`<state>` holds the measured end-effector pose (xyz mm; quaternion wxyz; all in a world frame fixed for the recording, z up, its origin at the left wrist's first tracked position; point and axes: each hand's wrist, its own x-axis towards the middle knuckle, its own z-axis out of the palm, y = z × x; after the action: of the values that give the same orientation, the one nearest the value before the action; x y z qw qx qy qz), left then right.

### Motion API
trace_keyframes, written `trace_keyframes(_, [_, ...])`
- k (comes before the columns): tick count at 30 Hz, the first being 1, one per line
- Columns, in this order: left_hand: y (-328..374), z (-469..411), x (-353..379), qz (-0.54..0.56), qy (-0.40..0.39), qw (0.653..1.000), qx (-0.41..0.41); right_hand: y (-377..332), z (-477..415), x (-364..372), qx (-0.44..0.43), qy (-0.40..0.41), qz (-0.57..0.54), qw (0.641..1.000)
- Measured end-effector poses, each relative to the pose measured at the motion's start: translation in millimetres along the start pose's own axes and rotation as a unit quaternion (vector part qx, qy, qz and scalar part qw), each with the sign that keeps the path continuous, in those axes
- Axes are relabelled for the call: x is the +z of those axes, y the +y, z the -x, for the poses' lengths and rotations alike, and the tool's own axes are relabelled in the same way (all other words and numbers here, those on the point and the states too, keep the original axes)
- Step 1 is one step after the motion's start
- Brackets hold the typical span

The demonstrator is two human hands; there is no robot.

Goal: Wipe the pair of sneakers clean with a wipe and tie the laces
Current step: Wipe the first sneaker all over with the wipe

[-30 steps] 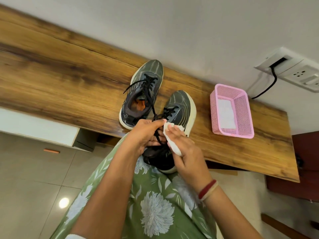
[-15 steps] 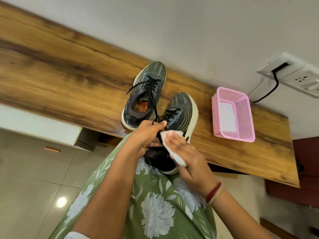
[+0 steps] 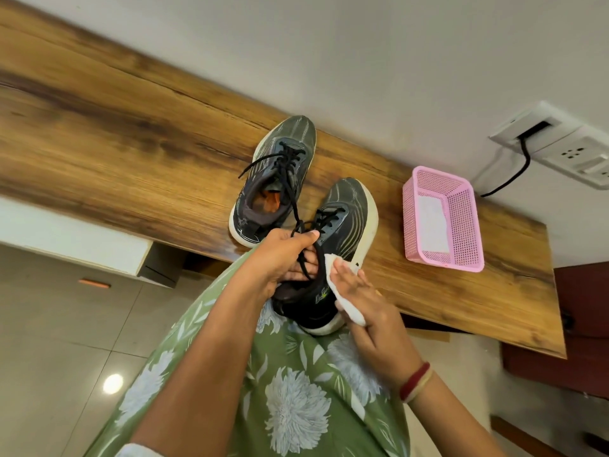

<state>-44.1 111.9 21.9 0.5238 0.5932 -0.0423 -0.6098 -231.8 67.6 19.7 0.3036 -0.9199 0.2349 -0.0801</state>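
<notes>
Two dark grey sneakers with white soles and loose black laces are on the wooden shelf [image 3: 131,143]. The left sneaker [image 3: 273,179] lies flat farther back. The right sneaker [image 3: 342,225] sticks out over the shelf's front edge, its heel toward me. My left hand [image 3: 280,258] grips this sneaker at its collar, with a lace running under the fingers. My right hand [image 3: 365,308] presses a folded white wipe [image 3: 342,291] against the sneaker's right side near the heel.
A pink mesh basket [image 3: 468,225] with a white sheet inside stands on the shelf to the right. A wall socket box [image 3: 560,146] with a black cable is above it. My green flowered garment [image 3: 290,390] fills the foreground over a tiled floor.
My right hand with the wipe has slid down and to the right along the sneaker's side, from near the laces toward the heel. The left hand keeps its hold.
</notes>
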Motion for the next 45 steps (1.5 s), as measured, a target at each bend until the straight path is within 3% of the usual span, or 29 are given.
trace_keyframes(4, [-1.4, 0.0, 0.9, -0.004, 0.002, 1.0, -0.004, 5.2, -14.8, 0.1, 0.039, 0.052, 0.017, 0.998])
trace_keyframes(9, [-0.3, 0.1, -0.3, -0.02, 0.008, 1.0, 0.005, -2.2, -21.4, 6.5, -0.06, -0.012, 0.072, 0.996])
trace_keyframes(13, [-2.2, 0.6, 3.7, -0.011, 0.001, 1.0, 0.002, 3.6, -36.0, 0.7, 0.034, 0.047, -0.007, 0.998])
trace_keyframes(17, [-0.6, -0.2, 1.0, -0.018, 0.005, 1.0, 0.007, -4.5, -30.1, 6.5, -0.06, -0.013, 0.045, 0.997])
trace_keyframes(21, [-1.6, 0.9, 3.6, -0.02, 0.001, 1.0, 0.004, 0.1, -31.7, 2.9, 0.043, 0.053, 0.002, 0.998])
trace_keyframes(25, [-1.9, -1.4, -0.6, -0.036, 0.012, 0.999, 0.011, -16.2, -4.0, 8.5, -0.066, -0.018, 0.076, 0.995])
trace_keyframes(27, [-1.9, -0.5, 1.1, -0.037, 0.001, 0.999, 0.013, -21.1, 10.8, 2.5, -0.065, -0.026, -0.002, 0.998])
trace_keyframes(29, [-0.8, 1.1, 2.6, -0.03, -0.007, 0.999, 0.011, -32.3, 14.9, -10.2, -0.005, 0.053, -0.108, 0.993])
trace_keyframes(31, [0.1, 1.5, 3.2, -0.021, -0.01, 1.0, 0.012, -26.0, 17.2, -21.4, 0.065, 0.183, -0.13, 0.972])
trace_keyframes(34, [0.0, 2.3, 3.6, -0.019, -0.011, 1.0, 0.008, -17.3, 2.3, -20.6, 0.115, 0.257, -0.082, 0.956])
trace_keyframes(38, [-0.7, 1.2, 2.5, -0.029, -0.008, 1.0, 0.008, -37.3, -9.6, 18.6, 0.106, 0.125, -0.056, 0.985])
trace_keyframes(41, [-1.7, -1.3, 1.5, -0.039, 0.006, 0.999, 0.016, -49.6, 7.1, 40.9, 0.06, 0.084, 0.059, 0.993])
trace_keyframes(43, [-2.3, -2.5, 1.4, -0.04, 0.001, 0.999, 0.021, -53.1, 16.7, 38.3, 0.03, 0.029, 0.041, 0.998])
trace_keyframes(45, [-2.8, -3.1, 1.9, -0.045, -0.001, 0.999, 0.02, -51.5, 15.8, 26.7, 0.038, 0.014, -0.052, 0.998])
